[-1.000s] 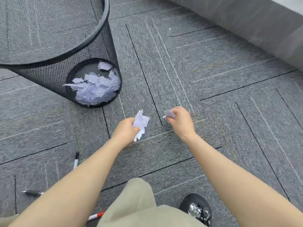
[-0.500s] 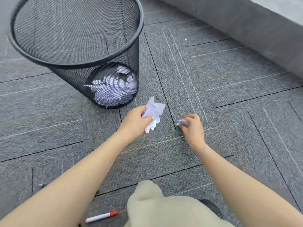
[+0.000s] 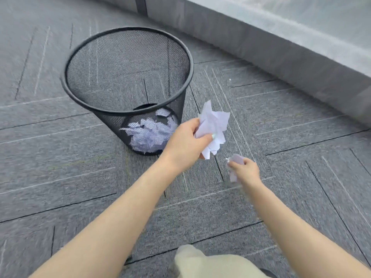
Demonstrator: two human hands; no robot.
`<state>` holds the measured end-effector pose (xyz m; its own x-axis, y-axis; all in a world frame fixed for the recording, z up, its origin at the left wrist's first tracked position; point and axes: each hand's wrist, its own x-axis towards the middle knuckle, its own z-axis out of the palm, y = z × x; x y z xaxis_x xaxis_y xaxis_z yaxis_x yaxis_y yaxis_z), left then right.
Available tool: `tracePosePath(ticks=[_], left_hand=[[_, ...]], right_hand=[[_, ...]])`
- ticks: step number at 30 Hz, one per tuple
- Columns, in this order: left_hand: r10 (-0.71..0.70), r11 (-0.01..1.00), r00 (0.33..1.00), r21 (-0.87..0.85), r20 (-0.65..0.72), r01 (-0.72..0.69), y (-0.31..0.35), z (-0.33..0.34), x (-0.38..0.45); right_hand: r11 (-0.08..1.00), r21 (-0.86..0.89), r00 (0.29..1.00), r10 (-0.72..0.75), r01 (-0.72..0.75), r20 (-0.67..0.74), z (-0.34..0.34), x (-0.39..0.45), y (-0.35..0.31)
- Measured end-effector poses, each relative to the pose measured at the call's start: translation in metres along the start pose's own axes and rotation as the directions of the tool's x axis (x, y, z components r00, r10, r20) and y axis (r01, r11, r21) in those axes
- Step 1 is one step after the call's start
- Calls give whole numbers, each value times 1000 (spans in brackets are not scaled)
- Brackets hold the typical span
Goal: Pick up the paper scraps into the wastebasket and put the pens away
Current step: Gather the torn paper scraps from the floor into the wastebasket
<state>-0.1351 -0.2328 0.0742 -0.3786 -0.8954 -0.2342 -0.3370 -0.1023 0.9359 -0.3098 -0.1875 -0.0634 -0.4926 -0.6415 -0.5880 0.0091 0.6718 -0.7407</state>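
Observation:
A black mesh wastebasket (image 3: 80,101) stands on the grey carpet at centre left, with crumpled white paper (image 3: 150,135) visible through its mesh at the bottom. My left hand (image 3: 184,145) is raised just right of the basket's base and grips a large crumpled paper scrap (image 3: 213,127). My right hand (image 3: 246,171) is lower and to the right, closed on a small paper scrap (image 3: 235,161). No pens are in view.
A grey wall base (image 3: 271,49) runs diagonally across the upper right. My knee in beige trousers (image 3: 210,263) fills the bottom centre. Grey carpet tiles (image 3: 60,177) cover the floor all around.
Both hands rose off the carpet with their scraps, the left one up towards the basket. The view tilted up, so the whole basket shows and the pens at lower left dropped out of sight.

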Motion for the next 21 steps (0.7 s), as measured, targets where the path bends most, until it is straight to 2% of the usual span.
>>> tracePosePath(ticks=[3, 5, 7, 8, 9, 11, 13, 15, 18, 21], left_hand=[[110, 991, 966, -53, -235, -125, 37, -24, 11], [140, 978, 880, -75, -454, -194, 56, -50, 21], [179, 979, 766, 32, -617, -203, 66, -80, 29], [187, 982, 737, 97, -649, -164, 67, -95, 32], [186, 981, 741, 168, -646, -99, 66, -107, 33], [128, 948, 812, 310, -570, 68, 56, -128, 36], [25, 881, 856, 415, -517, 225, 40, -142, 35], [-26, 785, 841, 510, -541, 352, 25, -153, 35], [-39, 680, 866, 622, -499, 389, 17, -162, 32], [-4, 645, 926, 707, -377, 290, 18, -164, 27]], right_hand=[[927, 341, 983, -180, 157, 38, 4, -35, -84], [826, 506, 940, -331, 249, 79, 8, -62, -146], [737, 575, 872, -483, 356, 80, 20, -79, -195], [725, 529, 831, -552, 441, 65, 30, -84, -214], [727, 444, 790, -610, 523, 68, 43, -87, -230], [707, 228, 699, -704, 670, 128, 71, -89, -249], [642, 5, 627, -750, 767, 210, 96, -86, -252], [570, -196, 603, -756, 798, 256, 112, -83, -247], [524, -332, 618, -709, 784, 341, 122, -83, -238], [431, -456, 615, -668, 779, 419, 129, -84, -229]])
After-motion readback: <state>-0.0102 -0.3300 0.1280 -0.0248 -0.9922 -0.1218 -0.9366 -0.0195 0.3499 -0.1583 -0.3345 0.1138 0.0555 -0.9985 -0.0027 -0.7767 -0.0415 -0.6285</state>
